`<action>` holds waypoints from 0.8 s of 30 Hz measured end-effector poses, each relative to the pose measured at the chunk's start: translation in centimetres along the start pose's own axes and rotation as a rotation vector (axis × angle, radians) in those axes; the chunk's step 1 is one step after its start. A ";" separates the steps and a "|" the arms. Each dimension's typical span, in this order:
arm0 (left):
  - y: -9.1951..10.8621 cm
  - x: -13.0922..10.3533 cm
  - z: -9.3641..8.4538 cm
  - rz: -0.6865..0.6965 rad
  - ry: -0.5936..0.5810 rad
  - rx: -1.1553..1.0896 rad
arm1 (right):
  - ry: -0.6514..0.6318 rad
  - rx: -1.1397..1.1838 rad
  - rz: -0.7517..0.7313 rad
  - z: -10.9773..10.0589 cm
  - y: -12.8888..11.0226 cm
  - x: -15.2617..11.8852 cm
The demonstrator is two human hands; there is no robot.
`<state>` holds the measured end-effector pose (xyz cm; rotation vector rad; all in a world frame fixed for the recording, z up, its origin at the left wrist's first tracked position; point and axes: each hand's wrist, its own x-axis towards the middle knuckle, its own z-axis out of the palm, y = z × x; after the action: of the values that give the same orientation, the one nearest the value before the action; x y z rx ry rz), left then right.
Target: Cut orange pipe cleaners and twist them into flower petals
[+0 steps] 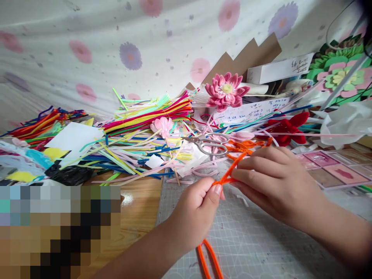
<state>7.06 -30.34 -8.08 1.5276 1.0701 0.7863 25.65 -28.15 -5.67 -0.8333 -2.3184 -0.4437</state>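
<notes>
Fuzzy bright-orange pipe-cleaner stems (232,169) are crossing.
The left hand (194,211) is pinching them together — likely steadying the join — while the right hand (270,178) is gripping them farther along.

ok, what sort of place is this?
Likely a craft work table, perhaps in a home or small workshop. Signs: multicoloured heaps of thin fuzzy stems, a grey gridded cutting mat, and a pink fuzzy many-petalled flower that looks handmade.
</notes>
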 end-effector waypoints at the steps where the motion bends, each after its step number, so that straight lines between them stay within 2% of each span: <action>1: 0.0 0.0 -0.1 0.002 -0.013 -0.001 | -0.016 -0.026 0.008 0.1 0.0 0.0; 5: 0.0 0.1 -0.4 0.007 -0.029 -0.013 | -0.046 0.006 0.020 0.3 -0.2 0.3; 10: 0.2 0.2 -0.3 0.029 -0.019 -0.052 | -0.130 0.177 0.005 0.4 -0.5 0.2; 16: 0.0 0.4 -0.1 0.010 0.020 -0.104 | -0.196 0.382 0.182 0.3 -1.5 0.4; 19: 0.0 0.4 0.1 0.026 0.001 -0.095 | -0.234 0.593 0.300 0.1 -1.7 0.7; 24: 0.0 0.2 0.3 0.021 0.003 -0.109 | -0.475 1.106 0.495 0.5 -1.4 0.8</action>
<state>7.47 -30.26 -8.12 1.4474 0.9986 0.8484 23.99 -28.61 -5.63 -0.8945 -2.1244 1.2510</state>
